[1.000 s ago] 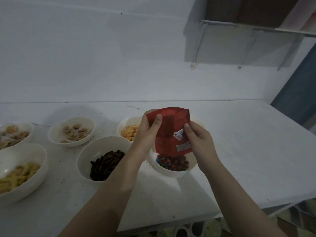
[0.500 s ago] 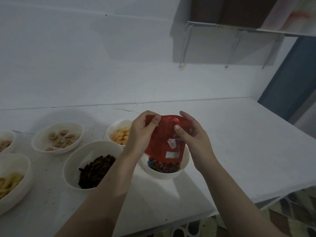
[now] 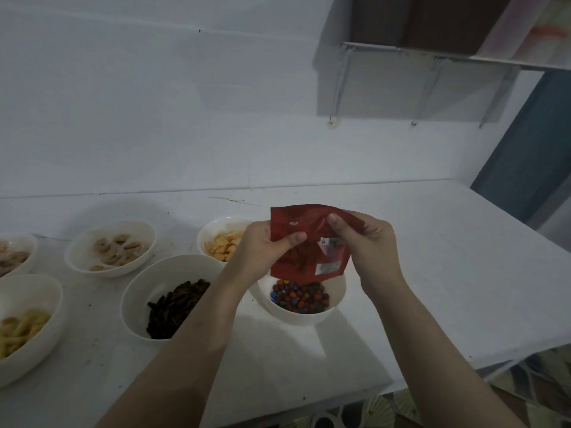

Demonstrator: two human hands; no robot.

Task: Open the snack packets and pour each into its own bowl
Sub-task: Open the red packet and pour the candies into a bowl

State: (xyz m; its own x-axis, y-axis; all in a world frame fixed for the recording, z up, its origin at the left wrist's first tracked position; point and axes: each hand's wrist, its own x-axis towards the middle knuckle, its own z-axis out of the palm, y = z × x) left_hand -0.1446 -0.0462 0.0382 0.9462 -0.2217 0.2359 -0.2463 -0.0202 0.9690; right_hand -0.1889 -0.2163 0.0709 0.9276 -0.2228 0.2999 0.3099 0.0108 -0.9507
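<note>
A red snack packet (image 3: 309, 242) hangs upside down over a white bowl (image 3: 335, 307) that holds coloured round candies (image 3: 298, 296). My left hand (image 3: 265, 245) pinches the packet's left edge, thumb across its front. My right hand (image 3: 367, 239) grips its upper right corner, thumb on the front. The packet's mouth points down just above the candies. Nothing is seen falling from it.
Other white bowls stand on the white table (image 3: 448, 273): dark seeds (image 3: 176, 301), orange crackers (image 3: 224, 247), pale biscuits (image 3: 119, 248), yellow sticks (image 3: 18, 329), and one more at the far left (image 3: 12, 257). A wall shelf (image 3: 432, 54) hangs above right.
The packet's top, folded down between my hands half a second ago, has spread out flat again. The view has shifted, so the bowls sit further right in the frame.
</note>
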